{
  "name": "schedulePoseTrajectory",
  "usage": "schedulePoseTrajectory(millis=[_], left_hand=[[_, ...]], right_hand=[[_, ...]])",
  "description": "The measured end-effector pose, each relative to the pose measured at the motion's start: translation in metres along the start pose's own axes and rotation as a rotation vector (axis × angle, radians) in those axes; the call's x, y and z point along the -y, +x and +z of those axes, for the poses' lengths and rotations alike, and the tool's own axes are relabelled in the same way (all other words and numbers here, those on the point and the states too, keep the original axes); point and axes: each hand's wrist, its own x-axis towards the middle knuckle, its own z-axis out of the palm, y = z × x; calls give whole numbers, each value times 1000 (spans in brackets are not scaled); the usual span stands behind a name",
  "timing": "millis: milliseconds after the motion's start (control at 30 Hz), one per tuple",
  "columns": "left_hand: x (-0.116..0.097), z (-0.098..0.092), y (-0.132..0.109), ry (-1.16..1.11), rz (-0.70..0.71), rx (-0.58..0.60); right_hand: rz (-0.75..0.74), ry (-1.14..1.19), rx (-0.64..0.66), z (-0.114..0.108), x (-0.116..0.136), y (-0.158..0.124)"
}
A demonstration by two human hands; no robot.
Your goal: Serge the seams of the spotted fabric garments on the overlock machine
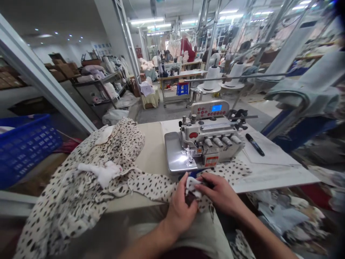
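Head view: left hand (180, 212) and right hand (221, 194) both grip the spotted cream fabric (151, 187) on the desk (277, 181) just before the overlock machine (207, 138), where its weight hanging over the edge could drag the layers out of line.

A cream garment (81, 201) printed with dark spots is lying bunched and rumpled across the lower left of the frame, reaching lower centre, where a folded white fabric piece (192, 186) is poking up.
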Motion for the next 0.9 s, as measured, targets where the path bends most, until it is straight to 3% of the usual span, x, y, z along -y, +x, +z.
schedulePoseTrajectory(millis=[167, 267, 367, 500, 700, 900], left_hand=[[14, -46, -2, 315, 218, -47], [25, -54, 7, 537, 125, -14], [31, -53, 17, 621, 57, 90], [31, -58, 22, 318, -58, 57], [23, -77, 18, -622, -522, -134], [25, -88, 11, -739, -530, -103]], right_hand=[[24, 6, -58, -17, -9, -6], [38, 51, -106, -16, -8, -9], [28, 66, -56, -6, -2, -9], [29, 86, 63, 15, 9, -9], [-2, 222, 151, 48, 21, 2], [-4, 303, 89, 78, 31, 16]])
